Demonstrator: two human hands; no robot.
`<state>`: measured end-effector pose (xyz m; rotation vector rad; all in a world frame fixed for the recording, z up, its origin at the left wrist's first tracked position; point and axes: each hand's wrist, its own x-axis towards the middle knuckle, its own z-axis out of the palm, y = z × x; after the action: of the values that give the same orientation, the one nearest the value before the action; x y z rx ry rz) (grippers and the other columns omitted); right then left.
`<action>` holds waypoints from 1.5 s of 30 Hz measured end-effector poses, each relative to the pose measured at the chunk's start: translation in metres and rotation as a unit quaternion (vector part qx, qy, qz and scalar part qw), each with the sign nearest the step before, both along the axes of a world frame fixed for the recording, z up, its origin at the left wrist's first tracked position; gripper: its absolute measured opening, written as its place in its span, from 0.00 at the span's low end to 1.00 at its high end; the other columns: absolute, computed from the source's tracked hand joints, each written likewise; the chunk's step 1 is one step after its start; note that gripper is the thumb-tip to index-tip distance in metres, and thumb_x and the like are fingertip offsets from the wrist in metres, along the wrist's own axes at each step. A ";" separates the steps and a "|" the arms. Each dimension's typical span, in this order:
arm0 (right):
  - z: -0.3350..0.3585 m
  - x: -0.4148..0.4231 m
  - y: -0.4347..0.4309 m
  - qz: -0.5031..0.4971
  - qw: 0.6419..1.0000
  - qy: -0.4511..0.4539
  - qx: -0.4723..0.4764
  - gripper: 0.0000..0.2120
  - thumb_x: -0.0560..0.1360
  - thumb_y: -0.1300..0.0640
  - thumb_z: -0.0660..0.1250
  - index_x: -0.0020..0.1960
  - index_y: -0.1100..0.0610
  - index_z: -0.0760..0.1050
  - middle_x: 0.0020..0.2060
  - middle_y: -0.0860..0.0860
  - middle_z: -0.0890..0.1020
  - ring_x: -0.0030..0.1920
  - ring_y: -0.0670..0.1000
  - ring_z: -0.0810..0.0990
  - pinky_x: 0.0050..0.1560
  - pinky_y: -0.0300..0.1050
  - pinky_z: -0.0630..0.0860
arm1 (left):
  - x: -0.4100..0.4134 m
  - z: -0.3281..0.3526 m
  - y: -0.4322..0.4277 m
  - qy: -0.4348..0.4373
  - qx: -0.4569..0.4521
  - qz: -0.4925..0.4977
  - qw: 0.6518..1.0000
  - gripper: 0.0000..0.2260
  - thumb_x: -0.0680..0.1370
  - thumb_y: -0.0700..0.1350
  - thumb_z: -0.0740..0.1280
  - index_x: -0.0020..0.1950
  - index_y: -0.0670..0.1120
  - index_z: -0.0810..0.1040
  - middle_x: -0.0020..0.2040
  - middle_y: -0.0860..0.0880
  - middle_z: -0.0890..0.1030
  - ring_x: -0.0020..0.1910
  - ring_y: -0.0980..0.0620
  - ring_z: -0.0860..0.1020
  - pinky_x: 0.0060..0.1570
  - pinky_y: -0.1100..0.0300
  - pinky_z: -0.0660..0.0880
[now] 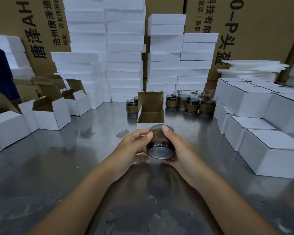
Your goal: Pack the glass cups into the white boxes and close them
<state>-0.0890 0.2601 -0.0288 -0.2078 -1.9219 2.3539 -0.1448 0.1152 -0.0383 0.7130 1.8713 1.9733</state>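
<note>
Left hand (131, 147) and right hand (179, 150) grip one cup (159, 144); perhaps eight cups (191, 105) beyond.

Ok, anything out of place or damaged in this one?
No damage or spills show. One dark scrap or stain sits on the steel table, just left of the open white box.

The open box (150, 114) stood on the table (75, 158), and just before it a glass cup (159, 143) lay tilted between the left hand (132, 146) and the right hand (178, 150). Behind the box to its right stood a cluster of cups (190, 103), one more cup (131, 107) stood just beside its left wall, and stacks of foam blocks (124, 65) rose farther behind. Well to its left sat a row of open-flapped boxes (51, 114); well to its right, closed boxes (261, 133) lay stacked.
</note>
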 end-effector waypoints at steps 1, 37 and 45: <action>0.000 -0.001 0.001 0.009 1.000 -0.003 -0.018 0.29 0.64 0.38 0.68 0.58 0.56 0.77 0.51 0.57 0.83 0.52 0.53 0.82 0.50 0.48 0.79 | 0.000 0.000 0.000 0.000 0.000 0.000 1.000 0.23 0.67 0.60 0.68 0.59 0.50 0.78 0.52 0.44 0.82 0.49 0.46 0.80 0.37 0.59 0.76; -0.011 -0.003 0.004 -0.088 0.967 0.206 0.122 0.23 0.66 0.55 0.76 0.55 0.39 0.71 0.54 0.37 0.78 0.59 0.38 0.75 0.45 0.23 0.72 | -0.005 0.002 0.002 0.009 0.007 0.082 0.997 0.12 0.81 0.44 0.59 0.62 0.51 0.76 0.55 0.50 0.82 0.55 0.50 0.81 0.48 0.60 0.79; -0.007 0.001 0.003 -0.084 0.967 0.214 0.108 0.25 0.63 0.48 0.75 0.57 0.40 0.71 0.57 0.41 0.79 0.61 0.42 0.76 0.50 0.27 0.74 | -0.010 0.002 0.003 0.028 -0.024 0.202 0.979 0.12 0.81 0.45 0.59 0.61 0.59 0.74 0.55 0.49 0.78 0.50 0.52 0.78 0.42 0.66 0.75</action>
<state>-0.0878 0.2626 -0.0356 0.1394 -1.8414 1.8726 -0.1551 0.1185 -0.0361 0.4003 2.2316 2.1508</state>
